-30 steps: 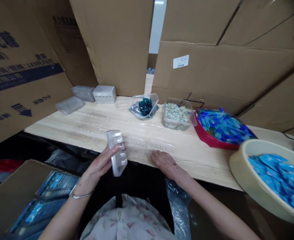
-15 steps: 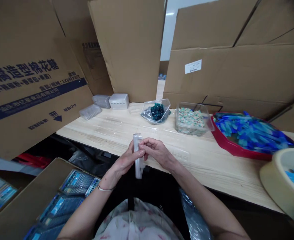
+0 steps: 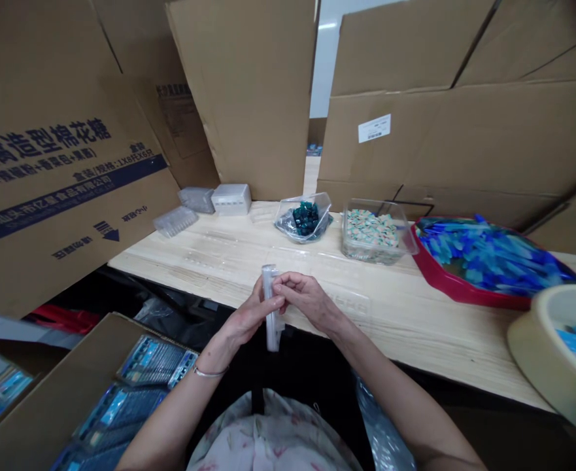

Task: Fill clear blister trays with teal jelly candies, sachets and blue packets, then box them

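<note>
Upright at the table's front edge is a narrow stack of clear plastic trays (image 3: 272,332), seen edge-on. My left hand (image 3: 249,315) is closed around its left side, with the thumb across the near face. The bent fingers of my right hand (image 3: 308,298) pinch the stack's right edge, and both hands' fingertips nearly meet there. Flat on the table (image 3: 444,333) lie see-through trays, such as a clear tray (image 3: 351,302) right of my hands; their outlines are faint.
Behind stand stacked clear trays (image 3: 232,199), a bag of dark green pieces (image 3: 305,219), a clear box of small packets (image 3: 372,229) and a red basin (image 3: 444,284) of blue pieces. A cream tub (image 3: 533,347) is at right; a carton (image 3: 82,379) of blue packs sits lower left.
The camera view has shifted slightly. My hands keep nearly the same grip on the tray stack.
</note>
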`<state>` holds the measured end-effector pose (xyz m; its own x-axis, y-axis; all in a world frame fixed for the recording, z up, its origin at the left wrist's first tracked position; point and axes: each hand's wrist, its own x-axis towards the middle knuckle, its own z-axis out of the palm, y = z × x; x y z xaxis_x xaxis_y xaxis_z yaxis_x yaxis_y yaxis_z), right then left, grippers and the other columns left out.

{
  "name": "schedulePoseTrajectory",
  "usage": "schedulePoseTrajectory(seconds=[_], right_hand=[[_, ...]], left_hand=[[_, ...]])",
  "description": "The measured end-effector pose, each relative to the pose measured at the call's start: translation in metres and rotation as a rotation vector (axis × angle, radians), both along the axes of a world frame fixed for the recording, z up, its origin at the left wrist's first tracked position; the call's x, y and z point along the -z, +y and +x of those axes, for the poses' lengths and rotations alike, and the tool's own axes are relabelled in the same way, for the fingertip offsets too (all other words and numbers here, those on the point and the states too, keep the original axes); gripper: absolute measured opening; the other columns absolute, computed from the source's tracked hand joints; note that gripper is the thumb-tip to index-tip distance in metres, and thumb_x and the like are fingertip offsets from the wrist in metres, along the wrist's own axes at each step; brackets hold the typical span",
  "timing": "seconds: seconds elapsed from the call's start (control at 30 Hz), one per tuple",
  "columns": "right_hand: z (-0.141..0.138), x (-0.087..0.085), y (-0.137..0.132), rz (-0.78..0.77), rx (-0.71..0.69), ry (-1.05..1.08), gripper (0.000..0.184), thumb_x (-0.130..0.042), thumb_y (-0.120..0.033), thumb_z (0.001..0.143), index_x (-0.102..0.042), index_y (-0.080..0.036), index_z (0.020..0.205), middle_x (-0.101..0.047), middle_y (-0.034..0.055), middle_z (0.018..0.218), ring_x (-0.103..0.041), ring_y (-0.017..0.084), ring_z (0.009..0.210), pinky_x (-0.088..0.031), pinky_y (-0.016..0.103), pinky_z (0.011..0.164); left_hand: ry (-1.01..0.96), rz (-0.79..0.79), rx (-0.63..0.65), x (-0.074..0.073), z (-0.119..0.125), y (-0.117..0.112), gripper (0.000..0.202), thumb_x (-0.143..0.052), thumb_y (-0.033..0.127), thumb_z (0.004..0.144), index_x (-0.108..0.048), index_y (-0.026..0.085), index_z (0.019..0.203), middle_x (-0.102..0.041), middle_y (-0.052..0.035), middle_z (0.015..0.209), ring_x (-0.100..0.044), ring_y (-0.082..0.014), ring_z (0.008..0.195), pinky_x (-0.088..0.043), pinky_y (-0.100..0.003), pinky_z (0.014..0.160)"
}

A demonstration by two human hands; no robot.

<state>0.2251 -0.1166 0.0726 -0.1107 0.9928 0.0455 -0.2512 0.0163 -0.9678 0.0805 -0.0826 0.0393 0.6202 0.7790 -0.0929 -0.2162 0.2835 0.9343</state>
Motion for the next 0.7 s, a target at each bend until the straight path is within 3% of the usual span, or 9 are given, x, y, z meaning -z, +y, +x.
schedulePoseTrajectory(seconds=[0.47,0.7], right_hand=[[0.0024,0.0107,0.0011,0.024,0.017,0.054,0.021,-0.067,-0.035,0.076,-0.061,-0.014,0.076,-0.060,-0.0023,0.062,-0.055,0.008,0.054,-0.046,0.022,0.055],[0.0061,0.0090,-0.0010,0.005,0.070,0.032,0.024,-0.068,-0.037,0.075,-0.060,-0.015,0.078,-0.060,-0.0018,0.064,-0.056,0.009,0.057,-0.047,0.022,0.057]], left_hand=[[-0.035,-0.036,-0.005,0.0023,0.0020,0.0001,0.044,-0.072,0.031,0.073,-0.053,0.018,0.110,-0.055,0.0001,0.079,-0.049,-0.0126,0.072,-0.034,-0.027,0.070],[-0.041,-0.046,-0.032,-0.0002,0.0017,0.0006,0.046,-0.071,0.028,0.074,-0.053,0.018,0.115,-0.059,-0.0029,0.087,-0.053,-0.0151,0.079,-0.036,-0.029,0.077]])
